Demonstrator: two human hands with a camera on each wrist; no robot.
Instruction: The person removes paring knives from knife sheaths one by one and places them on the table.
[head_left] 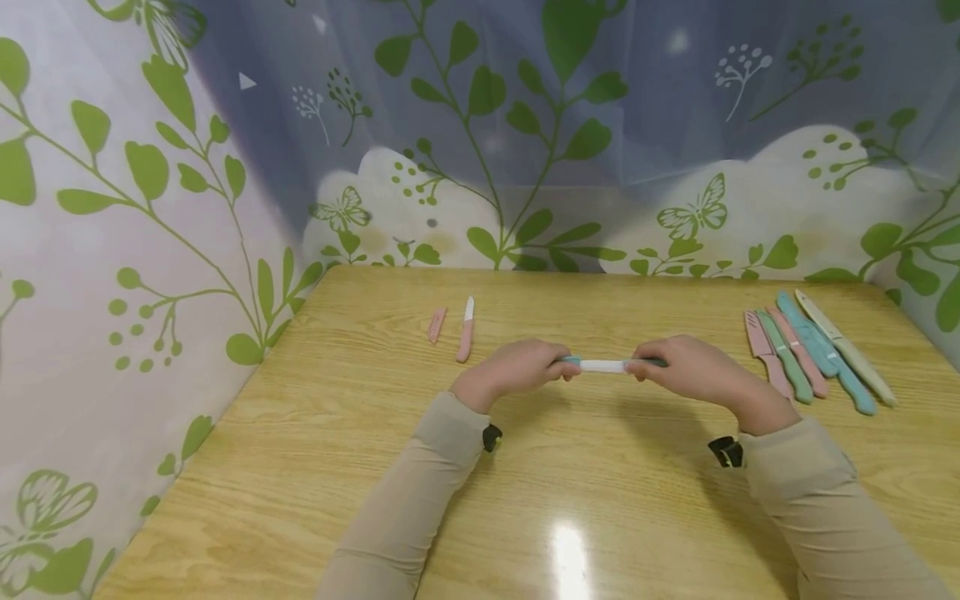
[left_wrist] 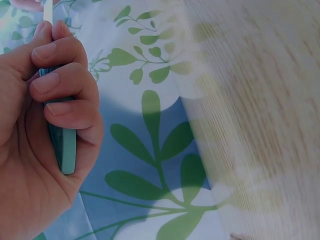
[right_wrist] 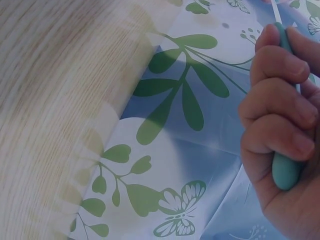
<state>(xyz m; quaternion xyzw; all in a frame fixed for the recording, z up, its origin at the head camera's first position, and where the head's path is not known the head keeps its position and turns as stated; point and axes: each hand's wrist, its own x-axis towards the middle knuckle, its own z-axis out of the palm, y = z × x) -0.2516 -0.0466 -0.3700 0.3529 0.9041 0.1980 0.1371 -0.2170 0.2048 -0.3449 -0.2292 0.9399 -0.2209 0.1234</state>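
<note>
Above the middle of the table, a small knife with a white blade [head_left: 602, 366] is held level between both hands. My right hand [head_left: 686, 371] grips its teal handle [right_wrist: 286, 171], whose rounded end sticks out below the curled fingers. My left hand [head_left: 521, 367] holds a teal blade cover [left_wrist: 63, 145], its flat end showing in the palm. Bare white blade shows between the two hands; its tip is hidden at the cover. Left of the hands lie a pink-handled knife [head_left: 466, 337] with a white blade and, beside it, a pink blade cover [head_left: 437, 325].
On the right of the wooden table [head_left: 300, 467] lie several knives side by side: a pink broad-bladed one [head_left: 757, 337], a green one [head_left: 787, 362], another pink one, a blue one [head_left: 851, 387] and a cream one [head_left: 855, 354]. A leaf-patterned curtain [head_left: 465, 217] stands behind the table.
</note>
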